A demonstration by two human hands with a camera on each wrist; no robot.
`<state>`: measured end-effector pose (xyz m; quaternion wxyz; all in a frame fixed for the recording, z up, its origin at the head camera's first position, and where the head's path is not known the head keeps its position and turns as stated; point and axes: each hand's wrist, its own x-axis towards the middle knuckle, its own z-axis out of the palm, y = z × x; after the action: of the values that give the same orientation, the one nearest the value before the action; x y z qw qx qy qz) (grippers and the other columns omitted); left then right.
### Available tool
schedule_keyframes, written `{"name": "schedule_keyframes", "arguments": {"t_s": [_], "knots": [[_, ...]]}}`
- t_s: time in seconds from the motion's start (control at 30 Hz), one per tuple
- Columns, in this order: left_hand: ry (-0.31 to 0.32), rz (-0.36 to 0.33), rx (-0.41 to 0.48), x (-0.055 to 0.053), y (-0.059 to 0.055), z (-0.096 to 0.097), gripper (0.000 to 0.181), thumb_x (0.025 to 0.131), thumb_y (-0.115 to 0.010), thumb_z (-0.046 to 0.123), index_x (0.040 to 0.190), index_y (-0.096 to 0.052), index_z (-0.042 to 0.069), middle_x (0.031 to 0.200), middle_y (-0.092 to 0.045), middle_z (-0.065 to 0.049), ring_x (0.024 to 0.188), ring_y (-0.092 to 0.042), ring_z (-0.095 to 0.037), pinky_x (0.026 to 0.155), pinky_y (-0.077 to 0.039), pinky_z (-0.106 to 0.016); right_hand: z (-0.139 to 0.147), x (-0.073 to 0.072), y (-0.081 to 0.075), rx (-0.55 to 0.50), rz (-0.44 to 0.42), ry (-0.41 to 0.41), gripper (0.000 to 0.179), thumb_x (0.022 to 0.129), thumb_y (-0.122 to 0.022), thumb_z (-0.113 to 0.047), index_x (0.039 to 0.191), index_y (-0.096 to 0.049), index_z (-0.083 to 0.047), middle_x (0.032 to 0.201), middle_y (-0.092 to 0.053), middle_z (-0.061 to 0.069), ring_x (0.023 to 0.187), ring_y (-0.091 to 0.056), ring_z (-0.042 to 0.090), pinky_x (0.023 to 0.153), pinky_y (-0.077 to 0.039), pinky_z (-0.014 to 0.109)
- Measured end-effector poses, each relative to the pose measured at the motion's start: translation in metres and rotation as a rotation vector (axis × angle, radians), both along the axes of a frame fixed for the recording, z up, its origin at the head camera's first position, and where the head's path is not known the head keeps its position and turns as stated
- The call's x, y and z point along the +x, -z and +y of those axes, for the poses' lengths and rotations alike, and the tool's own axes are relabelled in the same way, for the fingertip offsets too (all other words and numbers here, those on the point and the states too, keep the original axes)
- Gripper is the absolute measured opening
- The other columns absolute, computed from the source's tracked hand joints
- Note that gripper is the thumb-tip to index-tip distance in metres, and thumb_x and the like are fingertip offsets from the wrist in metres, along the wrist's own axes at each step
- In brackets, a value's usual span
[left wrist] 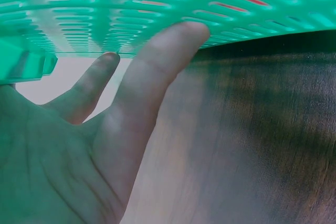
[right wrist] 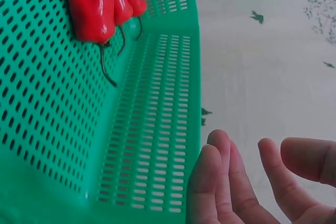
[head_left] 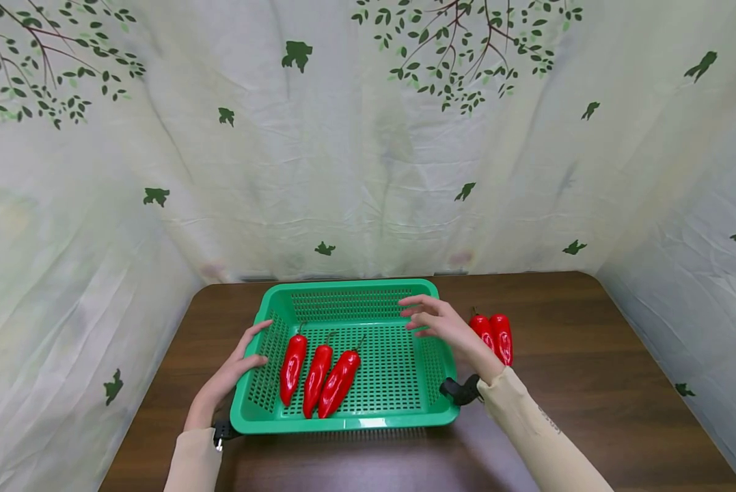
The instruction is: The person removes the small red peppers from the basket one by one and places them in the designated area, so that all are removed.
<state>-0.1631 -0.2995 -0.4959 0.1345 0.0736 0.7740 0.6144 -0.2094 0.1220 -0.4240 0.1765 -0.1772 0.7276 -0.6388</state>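
Peppers (head_left: pixel 317 372) lie three in a row in the left half of the basket (head_left: pixel 343 424), stems toward the far wall; a further pair (head_left: pixel 501 336) lies on the table (head_left: pixel 601 383) to its right, partly hidden by the right forearm (head_left: pixel 530 430). The right hand (head_left: pixel 441 321) hangs over the basket's right wall, fingers loosely parted with nothing between them. The left hand (head_left: pixel 229 374) is at the left wall, thumb and fingers spread rather than clamped; how firmly it presses, I cannot tell. Light, even pressure there should keep the basket from skidding if the right forearm brushes it. The dark band (head_left: pixel 460 391) sits close to the rim, so raising the wrist before any sideways move seems wise. The peppers look slick: holding one round its thick middle, not by the thin stem, is probably surest, and lowering it gently should leave its neighbours undisturbed.
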Motion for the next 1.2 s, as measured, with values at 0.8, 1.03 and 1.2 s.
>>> {"name": "schedule_keyframes", "arguments": {"t_s": [0.8,1.03,1.2], "knots": [[-0.008,-0.01,-0.003,0.001,-0.001,0.0,0.064,0.094,-0.048,0.01,0.15,-0.019,0.023,0.15,-0.012,-0.019,0.125,-0.031,-0.049,0.083,-0.051,-0.047,-0.051,0.004,0.015,0.018,-0.066,-0.034,0.036,0.095,-0.046,-0.006,0.129,-0.052,0.002,0.118,-0.059,0.017,0.091,-0.063,0.024,0.083,-0.051,0.043],[-0.008,-0.009,0.002,0.001,-0.001,0.0,0.064,0.094,-0.047,0.009,0.15,-0.019,0.022,0.15,-0.012,-0.019,0.126,-0.031,-0.049,0.084,-0.05,-0.046,-0.064,0.005,0.02,0.03,-0.098,-0.039,0.034,0.095,-0.047,-0.005,0.128,-0.054,0.0,0.115,-0.06,0.014,0.091,-0.063,0.024,0.084,-0.05,0.046],[-0.01,-0.014,0.007,0.001,-0.001,0.001,0.064,0.094,-0.047,0.009,0.15,-0.019,0.022,0.15,-0.011,-0.02,0.125,-0.031,-0.05,0.083,-0.05,-0.047,-0.072,0.006,0.023,0.052,-0.107,-0.054,0.032,0.097,-0.048,-0.006,0.128,-0.053,0.001,0.113,-0.061,0.013,0.089,-0.063,0.023,0.085,-0.05,0.049]]}}
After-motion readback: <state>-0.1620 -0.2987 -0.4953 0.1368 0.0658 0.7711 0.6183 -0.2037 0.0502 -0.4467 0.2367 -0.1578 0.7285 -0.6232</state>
